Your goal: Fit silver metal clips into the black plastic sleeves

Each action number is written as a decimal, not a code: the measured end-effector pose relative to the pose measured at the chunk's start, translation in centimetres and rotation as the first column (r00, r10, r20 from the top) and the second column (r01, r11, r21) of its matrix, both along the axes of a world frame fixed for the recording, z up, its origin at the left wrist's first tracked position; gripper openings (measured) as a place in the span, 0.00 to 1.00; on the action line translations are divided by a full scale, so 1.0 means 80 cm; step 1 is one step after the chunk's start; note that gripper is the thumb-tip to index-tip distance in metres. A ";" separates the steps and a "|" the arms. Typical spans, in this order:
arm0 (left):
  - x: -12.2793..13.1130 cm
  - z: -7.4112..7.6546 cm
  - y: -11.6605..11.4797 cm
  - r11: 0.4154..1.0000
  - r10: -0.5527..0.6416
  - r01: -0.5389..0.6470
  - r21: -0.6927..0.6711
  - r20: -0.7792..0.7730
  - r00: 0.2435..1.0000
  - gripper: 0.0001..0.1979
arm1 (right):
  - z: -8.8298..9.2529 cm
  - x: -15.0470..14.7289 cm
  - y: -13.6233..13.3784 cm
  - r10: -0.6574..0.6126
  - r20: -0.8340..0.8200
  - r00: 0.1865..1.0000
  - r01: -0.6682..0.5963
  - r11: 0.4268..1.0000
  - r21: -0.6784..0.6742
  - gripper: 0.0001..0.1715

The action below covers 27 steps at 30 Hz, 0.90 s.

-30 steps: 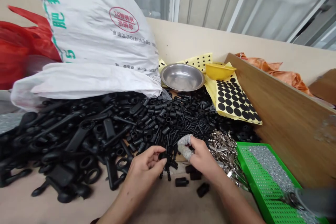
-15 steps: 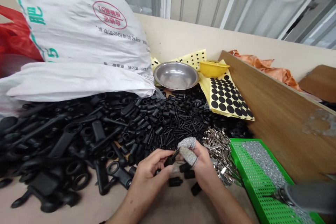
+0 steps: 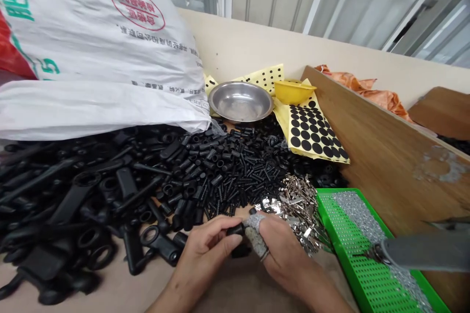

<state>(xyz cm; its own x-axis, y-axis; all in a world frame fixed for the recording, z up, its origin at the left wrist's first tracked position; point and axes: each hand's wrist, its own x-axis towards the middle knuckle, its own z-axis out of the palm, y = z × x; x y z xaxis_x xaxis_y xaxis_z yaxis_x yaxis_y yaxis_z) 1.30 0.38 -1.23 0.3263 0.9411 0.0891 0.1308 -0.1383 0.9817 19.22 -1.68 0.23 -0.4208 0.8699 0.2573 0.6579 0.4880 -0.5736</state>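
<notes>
My left hand [image 3: 205, 252] pinches a short black plastic cylinder [image 3: 235, 229] between thumb and forefinger. My right hand [image 3: 279, 249] wears grey fabric finger cots [image 3: 256, 234] on thumb and forefinger. Those covered fingers are closed round the cylinder's right end, hiding what is there. Another black cylinder [image 3: 241, 249] lies on the table just below the hands, mostly covered. Beyond them spreads a heap of small black ribbed screws [image 3: 257, 176]. Shiny metal clips [image 3: 301, 200] are piled beside my right hand.
Black plastic handles and rings [image 3: 88, 205] cover the left side. A white woven sack [image 3: 91, 49] stands behind them. Farther back are a steel bowl [image 3: 240, 102], a yellow bowl [image 3: 293, 92] and black dot stickers [image 3: 316, 132]. A green tray [image 3: 367, 274] and a powered driver [image 3: 422, 252] are at right.
The ribbed screw that showed between my hands is now covered by my right fingers, which have turned and closed over it. The view has shifted slightly to the right.
</notes>
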 end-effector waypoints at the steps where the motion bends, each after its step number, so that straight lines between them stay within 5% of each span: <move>1: 0.000 0.003 0.000 0.998 -0.005 0.006 0.055 -0.015 1.000 0.08 | -0.002 0.000 -0.002 -0.025 0.023 0.999 0.025 1.000 -0.001 0.15; 4: -0.002 0.006 0.000 0.976 -0.038 0.051 0.214 -0.064 0.997 0.09 | -0.007 0.000 -0.008 -0.099 0.059 0.993 0.103 0.992 -0.074 0.12; 7: -0.003 -0.002 -0.005 0.886 -0.035 0.097 0.453 -0.144 0.989 0.13 | -0.011 0.001 -0.014 -0.164 0.027 0.986 0.165 0.955 -0.246 0.11; 10: -0.002 -0.010 -0.010 0.775 -0.008 0.134 0.618 -0.203 0.979 0.16 | -0.015 -0.001 -0.015 -0.200 -0.117 0.973 0.130 0.890 -0.437 0.13; 12: -0.001 -0.012 -0.012 0.757 0.009 0.137 0.639 -0.220 0.976 0.15 | -0.015 -0.003 -0.015 -0.216 -0.195 0.957 0.092 0.861 -0.500 0.15; 17: -0.002 -0.003 -0.007 0.829 0.006 0.105 0.549 -0.196 0.981 0.12 | -0.003 0.001 -0.027 -0.170 -0.043 0.985 0.139 0.906 -0.401 0.10; 24: 0.000 0.008 -0.007 0.946 -0.072 0.119 0.303 -0.160 0.984 0.09 | -0.001 0.011 -0.038 -0.017 0.101 0.995 0.028 0.993 -0.111 0.22; 27: 0.003 0.004 -0.011 0.926 -0.069 0.133 0.352 -0.189 0.980 0.08 | -0.006 0.009 -0.036 -0.094 -0.006 0.996 0.091 0.974 -0.206 0.16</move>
